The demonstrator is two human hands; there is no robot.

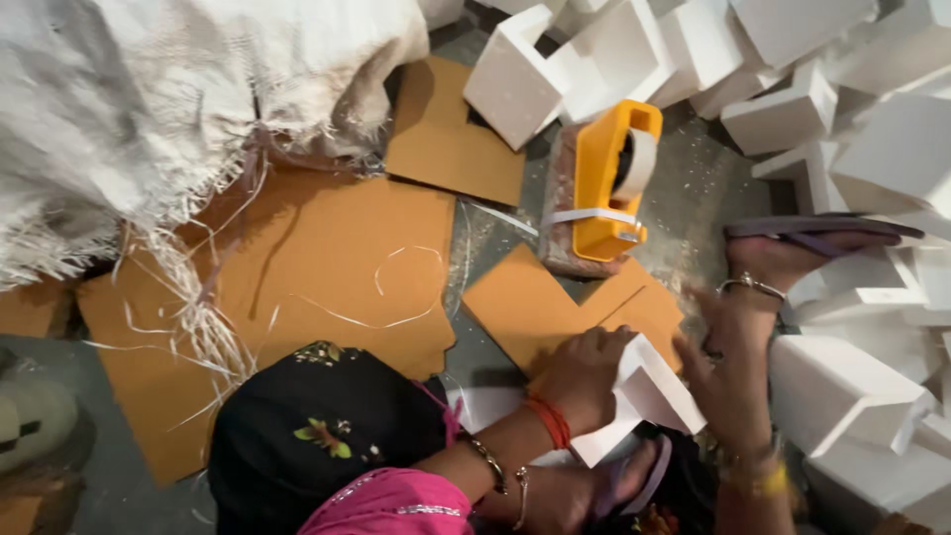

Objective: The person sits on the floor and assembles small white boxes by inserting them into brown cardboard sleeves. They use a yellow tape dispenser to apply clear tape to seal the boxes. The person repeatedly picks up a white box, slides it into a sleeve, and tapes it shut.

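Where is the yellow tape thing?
The yellow tape dispenser sits on a brick on the floor, upper middle of the head view, just below the white foam blocks and above the hands.

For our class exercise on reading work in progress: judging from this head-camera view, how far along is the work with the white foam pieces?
Done: hard to judge; many white foam blocks lie heaped at right, with no way to tell handled from unhandled. In hand: the left hand and right hand hold one foam corner piece over a cardboard sheet. Left: the yellow tape dispenser sits untouched on a brick.
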